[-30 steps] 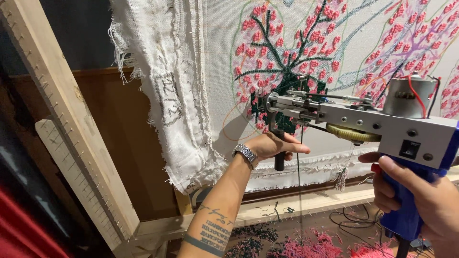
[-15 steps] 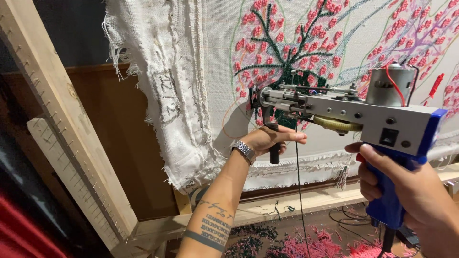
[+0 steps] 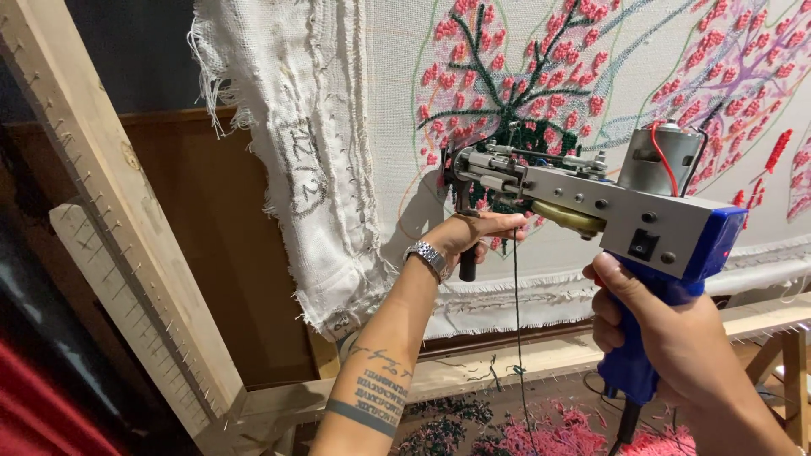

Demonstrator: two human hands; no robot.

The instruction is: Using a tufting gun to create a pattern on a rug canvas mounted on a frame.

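Behind everything, a brown wall [image 3: 211, 253] is standing, and a big wooden frame [image 3: 110, 228] with rows of small nails is crossing the view from 10 o'clock down to 6 o'clock. White cloth [image 3: 338, 127] is hanging on this frame and is filling the upper part from 12 to 3 o'clock; its frayed edge is falling at the left side. On the cloth, a pattern of pink flowers and dark green branches [image 3: 507, 76] is showing. At the centre, the tufting gun [image 3: 591, 203], grey metal with a blue handle and a round motor on top, is pointing its tip against the cloth at about 11 o'clock. The right hand [image 3: 667, 329] is gripping the blue handle at 4 o'clock. The left hand [image 3: 473, 232], with a metal watch [image 3: 427, 257] on the wrist, is closing around the black front grip under the gun. Thin dark yarn [image 3: 517, 338] is hanging down from the gun toward 6 o'clock, where pink and green yarn scraps [image 3: 541, 431] are lying.
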